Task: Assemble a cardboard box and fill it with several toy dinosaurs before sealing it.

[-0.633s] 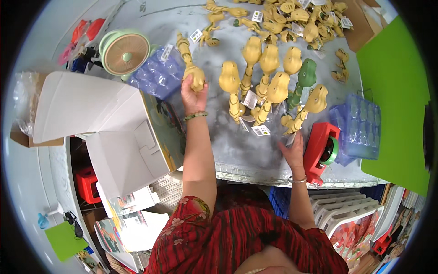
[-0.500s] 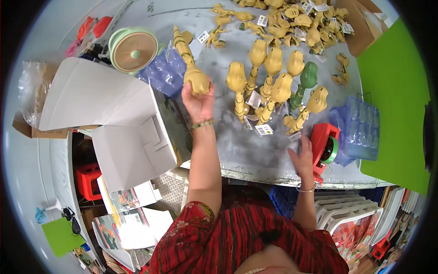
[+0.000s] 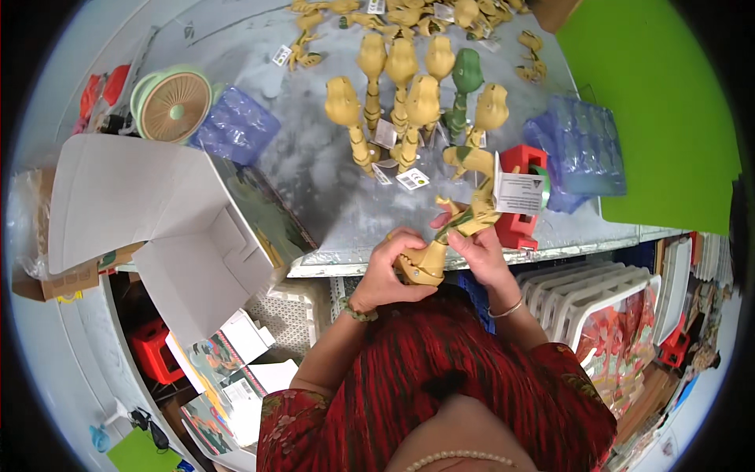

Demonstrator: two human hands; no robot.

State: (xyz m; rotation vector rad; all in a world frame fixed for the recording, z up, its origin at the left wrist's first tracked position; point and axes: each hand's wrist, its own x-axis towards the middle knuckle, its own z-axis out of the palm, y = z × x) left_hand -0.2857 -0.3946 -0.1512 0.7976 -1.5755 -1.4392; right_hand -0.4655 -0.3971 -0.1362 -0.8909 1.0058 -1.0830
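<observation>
Close to my body, at the table's front edge, I hold a tan toy dinosaur [image 3: 425, 263] with green markings in both hands. My left hand [image 3: 390, 267] is wrapped round its rounded head end. My right hand [image 3: 481, 253] grips the body further along, thumb on top. A white printed tag [image 3: 519, 193] hangs from the toy beside my right hand. Just beyond stand several more tan toy dinosaurs [image 3: 402, 61], heads up, and one green toy dinosaur [image 3: 467, 72].
A red tape dispenser [image 3: 519, 230] and blue clear plastic trays [image 3: 586, 149] are at the right. To the left stand an opened cardboard box [image 3: 200, 259], another blue tray [image 3: 236, 126] and a round green fan [image 3: 174, 108]. More tan toys [image 3: 417, 16] lie heaped at the back.
The toy dinosaur in my left hand has come from the left of the table to close in front of me. My right hand has taken hold of it too. The view has shifted.
</observation>
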